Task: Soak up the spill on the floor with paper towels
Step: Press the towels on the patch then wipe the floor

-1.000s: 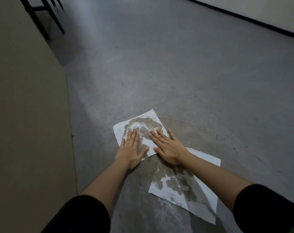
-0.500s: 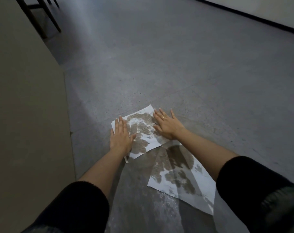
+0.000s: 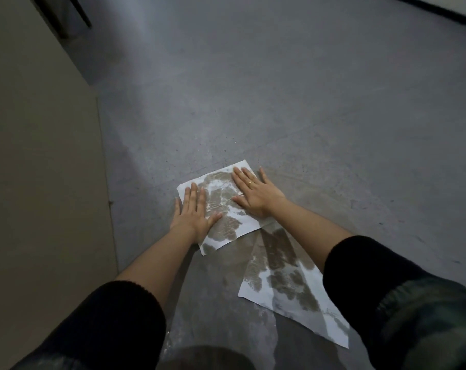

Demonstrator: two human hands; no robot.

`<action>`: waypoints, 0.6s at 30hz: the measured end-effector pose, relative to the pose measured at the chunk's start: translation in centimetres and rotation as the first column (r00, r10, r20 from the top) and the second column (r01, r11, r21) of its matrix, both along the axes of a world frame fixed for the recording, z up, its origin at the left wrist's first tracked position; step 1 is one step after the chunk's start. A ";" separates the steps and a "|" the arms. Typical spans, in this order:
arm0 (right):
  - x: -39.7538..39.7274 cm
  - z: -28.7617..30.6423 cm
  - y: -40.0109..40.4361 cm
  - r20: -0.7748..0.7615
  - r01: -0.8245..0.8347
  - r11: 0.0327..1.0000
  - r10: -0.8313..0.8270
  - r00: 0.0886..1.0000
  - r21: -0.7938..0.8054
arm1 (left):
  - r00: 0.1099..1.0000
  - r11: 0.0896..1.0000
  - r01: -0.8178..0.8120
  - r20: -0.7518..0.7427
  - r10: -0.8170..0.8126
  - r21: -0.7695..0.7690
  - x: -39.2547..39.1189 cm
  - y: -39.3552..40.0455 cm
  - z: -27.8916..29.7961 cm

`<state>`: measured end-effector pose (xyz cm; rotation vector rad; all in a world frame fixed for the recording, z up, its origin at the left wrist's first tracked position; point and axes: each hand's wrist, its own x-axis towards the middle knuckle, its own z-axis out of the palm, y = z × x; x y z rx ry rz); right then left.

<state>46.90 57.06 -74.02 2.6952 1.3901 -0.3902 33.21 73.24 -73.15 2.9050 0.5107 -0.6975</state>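
Both hands are lying flat and splayed, gripping nothing, palms pressing down on the far paper towel (image 3: 221, 206).

Left hand (image 3: 190, 214): fingers together and pointing away, thumb spreading toward the sheet's middle; it is covering the towel's left edge, with the little finger appearing to lie off the sheet on the bare floor (image 3: 280, 102). A black knit sleeve (image 3: 114, 321) is sitting pushed up to the forearm.

Right hand (image 3: 256, 193): fingers fanning out over the towel's far right corner, little finger reaching past the edge onto the floor. A thin gold ring (image 3: 250, 182) is showing on one finger. A black sleeve is covering the forearm, with a dark green outer cuff showing near the frame edge.

Far paper towel: white, thin, roughly square, lying skewed on the floor; brown mottled blotches are soaking through its centre and near corner, with a slight crease running between the hands.

Near paper towel (image 3: 285, 287): white, flat, elongated, lying just right of and nearer than the first, its top tucking under the first sheet's corner; large brown branching stains are spreading over most of it.

Spill (image 3: 218, 311): a dull wet sheen is lying on the floor beside the near sheet.

Floor: smooth grey, faintly speckled. A flat beige panel (image 3: 39, 182) is standing along the left.
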 end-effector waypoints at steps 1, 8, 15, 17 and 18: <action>-0.1 -0.2 -0.1 -0.003 0.005 1.000 -0.005 1.000 0.018 | 1.000 1.000 -0.005 -0.012 0.005 0.001 0.0 0.0 0.1; -0.1 -0.4 -0.4 -0.023 0.023 0.996 -0.021 1.000 0.091 | 0.998 1.000 -0.021 -0.053 0.021 0.006 0.3 -0.2 0.7; -0.1 -0.5 -0.5 -0.023 0.028 0.994 -0.026 0.999 0.101 | 0.994 0.999 -0.043 -0.100 0.044 0.006 0.7 -0.6 1.3; -0.1 -0.5 -0.5 -0.024 0.032 0.994 -0.030 0.999 0.103 | 0.994 0.999 -0.051 -0.097 0.051 -0.003 0.6 -0.6 1.3; -0.1 -0.5 -0.5 -0.024 0.035 0.994 -0.033 0.999 0.104 | 0.995 0.998 -0.054 -0.090 0.053 -0.008 0.5 -0.6 1.2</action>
